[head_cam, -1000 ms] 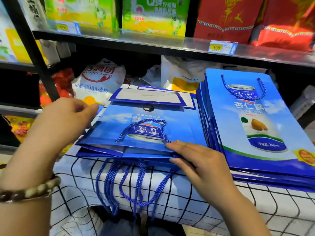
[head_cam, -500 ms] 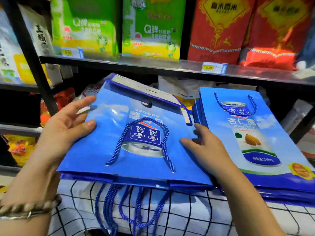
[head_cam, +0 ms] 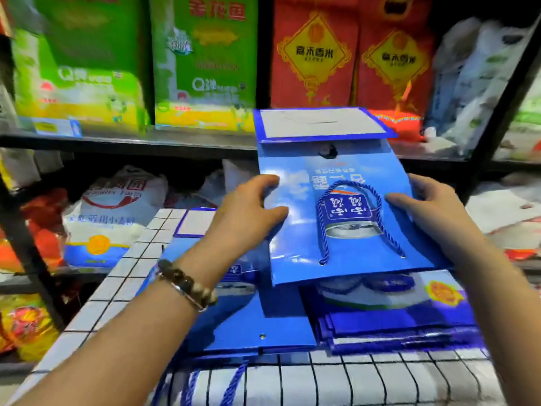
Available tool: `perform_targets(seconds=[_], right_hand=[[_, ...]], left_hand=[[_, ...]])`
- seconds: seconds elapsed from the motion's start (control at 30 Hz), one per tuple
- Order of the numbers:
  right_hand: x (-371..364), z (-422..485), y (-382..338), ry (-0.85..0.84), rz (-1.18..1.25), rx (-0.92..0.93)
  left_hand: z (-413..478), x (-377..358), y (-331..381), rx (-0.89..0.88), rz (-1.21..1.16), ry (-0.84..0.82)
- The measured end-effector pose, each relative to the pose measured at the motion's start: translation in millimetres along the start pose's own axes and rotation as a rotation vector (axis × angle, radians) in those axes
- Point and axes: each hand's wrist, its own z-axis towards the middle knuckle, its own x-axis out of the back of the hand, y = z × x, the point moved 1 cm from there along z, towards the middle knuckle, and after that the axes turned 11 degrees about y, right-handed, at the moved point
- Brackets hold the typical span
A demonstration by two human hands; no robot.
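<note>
A flat blue paper gift bag (head_cam: 295, 238) with a blue rope handle and a printed drink can is lifted in the air, upside down to me, its folded base flap pointing at the shelves. My left hand (head_cam: 246, 215) grips its left edge, thumb on top. My right hand (head_cam: 430, 212) grips its right edge the same way. Below it, on the white checked cloth (head_cam: 140, 253), lie two stacks of the same bags: a left stack (head_cam: 257, 332) and a right stack (head_cam: 395, 320).
Black metal shelving (head_cam: 131, 140) stands behind the cloth. Green rice bags (head_cam: 202, 68) and red rice bags (head_cam: 313, 57) fill the upper shelf. White flour sacks (head_cam: 114, 212) sit lower left. Rope handles (head_cam: 234, 379) hang over the cloth's near edge.
Both hands have lifted the top bag off the left stack and carried it up and to the right, over the right stack. The view has tilted up.
</note>
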Motion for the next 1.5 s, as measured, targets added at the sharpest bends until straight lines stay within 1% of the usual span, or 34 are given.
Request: perform_targets(seconds=[0.1, 0.23, 0.3, 0.37, 0.43, 0.47, 0.5, 0.53, 0.57, 0.6, 0.67, 0.7, 0.77, 0.8, 0.93, 1.03, 1.1, 1.17, 1.2, 1.27, 1.3, 1.33, 1.4, 1.47, 1.5], right_hand=[[21.3, 10.7, 39.6, -0.008, -0.097, -0.078], [26.7, 8.0, 86.5, -0.057, -0.259, -0.179], [22.6, 3.8, 101.5, -0.100, -0.350, -0.196], [18.5, 1.3, 107.5, -0.123, -0.491, -0.206], [16.8, 0.4, 100.6, -0.121, -0.788, -0.140], [15.9, 1.4, 94.3, -0.094, -0.938, -0.063], [13.3, 3.2, 87.4, -0.056, -1.016, 0.026], [8.1, 4.0, 79.3, -0.027, -1.011, 0.116], [-0.3, 4.7, 74.4, -0.023, -0.948, 0.198], [-10.2, 4.1, 70.7, -0.050, -0.884, 0.278], [-31.5, 2.4, 74.4, -0.192, -0.861, 0.370], [-39.6, 1.0, 80.7, -0.282, -0.887, 0.354], [-46.1, -2.5, 96.0, -0.451, -0.930, 0.235], [-47.0, -3.5, 101.0, -0.505, -0.931, 0.193], [-50.6, -3.6, 108.2, -0.610, -0.964, 0.145], [-53.8, -1.6, 109.2, -0.645, -0.967, 0.123], [-52.7, -1.5, 106.7, -0.638, -0.959, 0.120], [-49.4, -3.7, 104.0, -0.588, -0.933, 0.148], [-47.4, -4.2, 101.8, -0.521, -0.893, 0.184], [-41.8, -4.2, 90.8, -0.300, -0.745, 0.281], [-39.1, -4.2, 81.8, -0.190, -0.662, 0.310], [-37.1, -5.0, 70.7, -0.109, -0.584, 0.313], [-39.3, -10.1, 45.1, -0.057, -0.409, 0.282], [-49.9, -28.1, 15.0, -0.123, -0.250, 0.280], [-58.3, -42.0, 1.3, -0.202, -0.198, 0.299]], left_hand=[[-3.3, -47.6, 3.3, -0.059, 0.142, -0.135], [-23.5, -81.0, -2.2, -0.135, 0.460, -0.314], [-34.3, -84.8, -4.8, -0.225, 0.631, -0.354], [-39.7, -86.4, -4.2, -0.343, 0.805, -0.344], [-38.5, -92.0, -0.2, -0.390, 0.876, -0.304], [-36.9, -97.6, 3.6, -0.391, 0.856, -0.304], [-35.4, -105.5, 7.1, -0.373, 0.804, -0.327], [-34.5, -114.5, 9.6, -0.329, 0.735, -0.375], [-34.4, -123.1, 11.5, -0.280, 0.672, -0.435], [-34.6, -131.4, 11.5, -0.243, 0.627, -0.493], [-36.5, -145.0, 5.8, -0.218, 0.601, -0.574], [-37.9, -149.8, 1.3, -0.211, 0.602, -0.600], [-40.3, -155.4, -5.7, -0.202, 0.613, -0.633], [-40.4, -156.7, -7.2, -0.200, 0.622, -0.644], [-36.8, -159.3, -7.6, -0.149, 0.630, -0.709], [-35.5, -158.8, -7.0, -0.120, 0.626, -0.735], [-32.8, -156.0, -3.7, -0.110, 0.617, -0.754], [-28.9, -147.0, 2.9, -0.081, 0.520, -0.788], [-25.9, -138.8, 7.4, -0.049, 0.419, -0.790], [-19.6, -112.1, 16.5, -0.009, 0.214, -0.761], [-18.3, -94.5, 18.1, -0.019, 0.170, -0.736], [-19.0, -75.6, 17.2, -0.048, 0.177, -0.711], [-24.2, -38.2, 6.3, -0.103, 0.283, -0.679], [-34.7, -4.3, -11.6, -0.110, 0.413, -0.696], [-40.4, 9.6, -21.5, -0.101, 0.474, -0.715]])
